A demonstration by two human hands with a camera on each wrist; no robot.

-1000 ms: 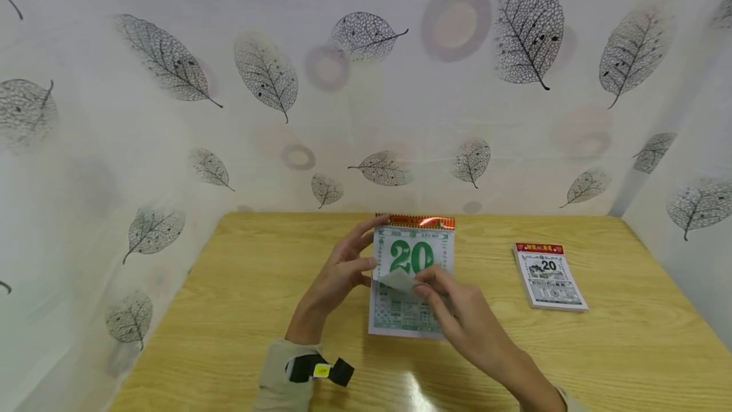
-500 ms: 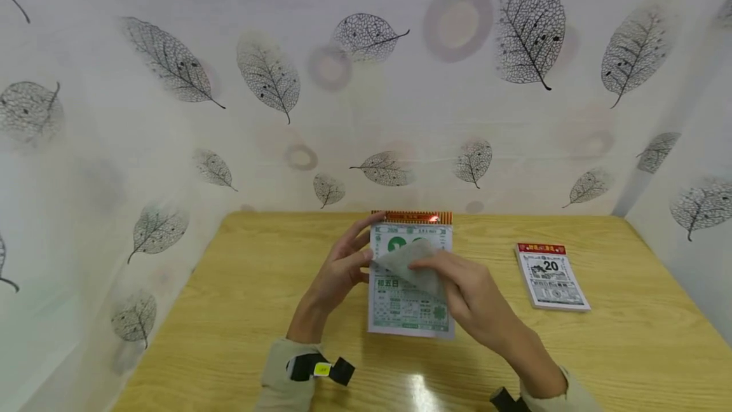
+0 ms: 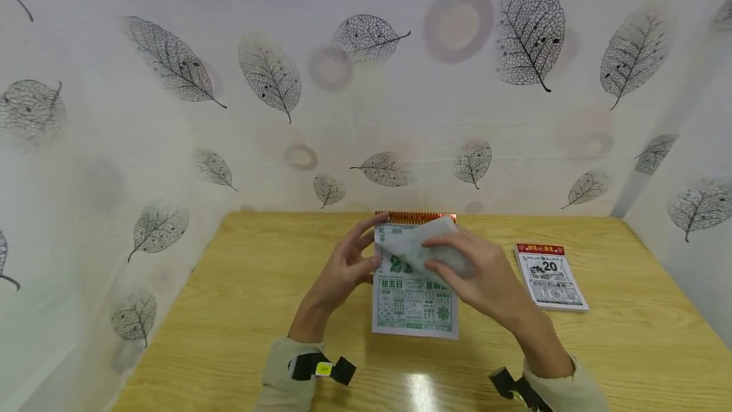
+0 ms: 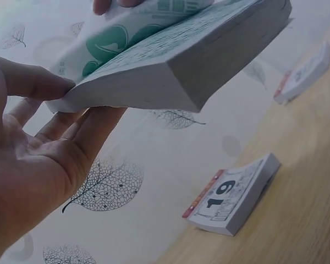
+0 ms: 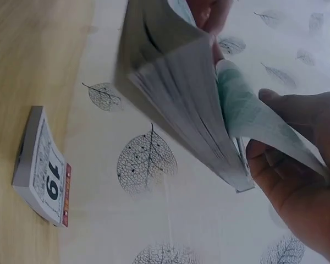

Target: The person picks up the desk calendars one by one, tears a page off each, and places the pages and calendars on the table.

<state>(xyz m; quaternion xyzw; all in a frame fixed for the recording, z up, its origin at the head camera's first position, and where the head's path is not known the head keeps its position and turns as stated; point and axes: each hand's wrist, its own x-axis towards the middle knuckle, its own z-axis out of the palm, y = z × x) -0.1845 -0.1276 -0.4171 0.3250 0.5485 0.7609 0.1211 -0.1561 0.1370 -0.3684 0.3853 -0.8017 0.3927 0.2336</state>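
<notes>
Above a shiny yellow wood-grain table [image 3: 257, 272], a person's got a thick white paper calendar pad with green print [image 3: 414, 310] up off the surface in front of them. Its long axis runs away from the body, with a shiny red-and-gold strip [image 3: 414, 216] across the far end. Key bit here, I reckon: a thin, see-through-ish white top sheet [image 3: 437, 229] is curled up off the pad's face, and the right hand [image 3: 492, 278] is the nearer one to it, over on its right side. Thumb's on one side of that sheet, fingers on the other, gripping it. Can't tell how much of its top edge is attached. Left hand [image 3: 343, 269] pinches the pad's left edge, thumb on top and fingers underneath.

Off to the right lies a small red-topped white paper pad reading 20 [image 3: 551, 277], flat on the table. Wrist views also catch a small red-and-white paper pad reading 19 [image 4: 225, 195] on the same wood. Bit of glare on the near side. Behind everything hangs a pale cloth-looking backdrop with dark skeleton-leaf prints [image 3: 366, 113], going round both sides.
</notes>
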